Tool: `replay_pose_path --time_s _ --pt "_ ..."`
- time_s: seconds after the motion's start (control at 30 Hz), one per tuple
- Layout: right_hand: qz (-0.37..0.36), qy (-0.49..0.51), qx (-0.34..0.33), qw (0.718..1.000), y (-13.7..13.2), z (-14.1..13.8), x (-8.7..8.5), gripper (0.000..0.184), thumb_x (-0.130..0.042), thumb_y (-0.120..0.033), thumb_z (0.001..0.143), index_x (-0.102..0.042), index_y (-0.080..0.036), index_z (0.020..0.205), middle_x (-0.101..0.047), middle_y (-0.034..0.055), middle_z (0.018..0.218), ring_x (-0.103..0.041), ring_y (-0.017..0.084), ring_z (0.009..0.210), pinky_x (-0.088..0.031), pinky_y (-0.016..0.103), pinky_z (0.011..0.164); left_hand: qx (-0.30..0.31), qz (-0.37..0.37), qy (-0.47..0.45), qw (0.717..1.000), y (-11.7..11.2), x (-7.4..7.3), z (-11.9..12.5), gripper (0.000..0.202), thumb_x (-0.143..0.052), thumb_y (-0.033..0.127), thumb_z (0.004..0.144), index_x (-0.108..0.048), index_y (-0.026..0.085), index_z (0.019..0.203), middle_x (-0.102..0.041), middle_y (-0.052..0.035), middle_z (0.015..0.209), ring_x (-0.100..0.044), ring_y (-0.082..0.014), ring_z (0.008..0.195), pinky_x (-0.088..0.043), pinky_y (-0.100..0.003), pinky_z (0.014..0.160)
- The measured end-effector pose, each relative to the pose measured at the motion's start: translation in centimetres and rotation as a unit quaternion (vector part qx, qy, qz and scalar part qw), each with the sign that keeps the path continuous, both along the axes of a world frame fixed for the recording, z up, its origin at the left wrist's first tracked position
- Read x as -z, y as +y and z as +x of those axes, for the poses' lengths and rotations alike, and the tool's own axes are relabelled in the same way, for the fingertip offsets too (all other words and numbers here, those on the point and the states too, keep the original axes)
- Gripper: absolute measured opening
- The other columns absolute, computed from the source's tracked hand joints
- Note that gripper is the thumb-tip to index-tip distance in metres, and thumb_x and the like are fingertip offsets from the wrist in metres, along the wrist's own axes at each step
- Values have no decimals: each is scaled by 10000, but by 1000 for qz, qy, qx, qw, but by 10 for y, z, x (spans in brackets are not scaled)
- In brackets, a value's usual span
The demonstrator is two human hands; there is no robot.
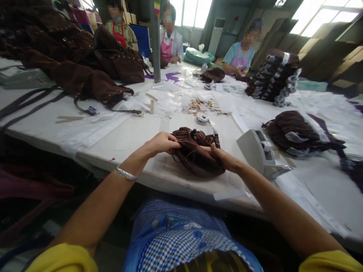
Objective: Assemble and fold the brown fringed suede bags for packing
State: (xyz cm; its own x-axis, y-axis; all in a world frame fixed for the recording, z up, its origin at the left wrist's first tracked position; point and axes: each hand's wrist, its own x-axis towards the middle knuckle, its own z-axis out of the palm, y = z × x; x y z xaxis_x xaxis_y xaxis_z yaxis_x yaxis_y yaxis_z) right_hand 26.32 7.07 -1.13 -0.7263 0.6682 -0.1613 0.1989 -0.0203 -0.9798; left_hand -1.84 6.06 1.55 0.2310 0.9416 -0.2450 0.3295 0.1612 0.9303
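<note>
A bundle of dark brown fringe cords (pixel 195 151) lies on the white table (pixel 130 136) right in front of me. My left hand (pixel 161 144) grips the bundle's left end with curled fingers. My right hand (pixel 225 158) holds its right side, fingers closed into the cords. A silver bracelet (pixel 126 174) sits on my left wrist.
A grey tape dispenser (pixel 259 151) stands just right of my hands. More brown fringe bundles (pixel 295 132) and a wrapped stack (pixel 275 77) lie at right. Brown suede bags (pixel 85 71) pile at the far left. Paper scraps litter the middle. Three people sit across the table.
</note>
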Motion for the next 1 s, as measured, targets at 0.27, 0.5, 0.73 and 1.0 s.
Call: replay_pose_path --time_s 0.27,0.5,0.73,1.0 --pt "79 -36 61 994 1 9 -2 728 -667 -670 784 -549 -266 1378 -546 52 1404 -454 300 1330 -383 429 1106 -18 -17 -34 999 16 7 9 216 -691 348 660 -685 134 692 -656 -44 647 -614 -160 603 -516 -259 554" --pt "-31 -20 187 982 6 7 13 550 -612 -708 805 -761 -188 907 -749 61 932 -688 274 926 -573 369 829 -17 161 223 961 -11 7 18 464 -629 631 738 -654 184 860 -688 -64 820 -652 -238 766 -503 -309 649" --pt "-97 73 119 985 7 5 -3 660 -491 -780 828 -736 -212 1055 -708 79 1150 -613 281 1154 -495 429 1017 -95 281 342 892 -25 32 21 298 -648 394 770 -623 219 1010 -714 -25 902 -676 -237 859 -467 -282 722" --pt "217 39 457 862 -28 43 17 474 -560 -633 881 -719 -196 974 -718 68 995 -680 225 917 -591 351 809 -178 253 276 910 -39 67 -2 274 -608 423 797 -695 237 979 -744 -5 887 -703 -225 853 -500 -286 751"
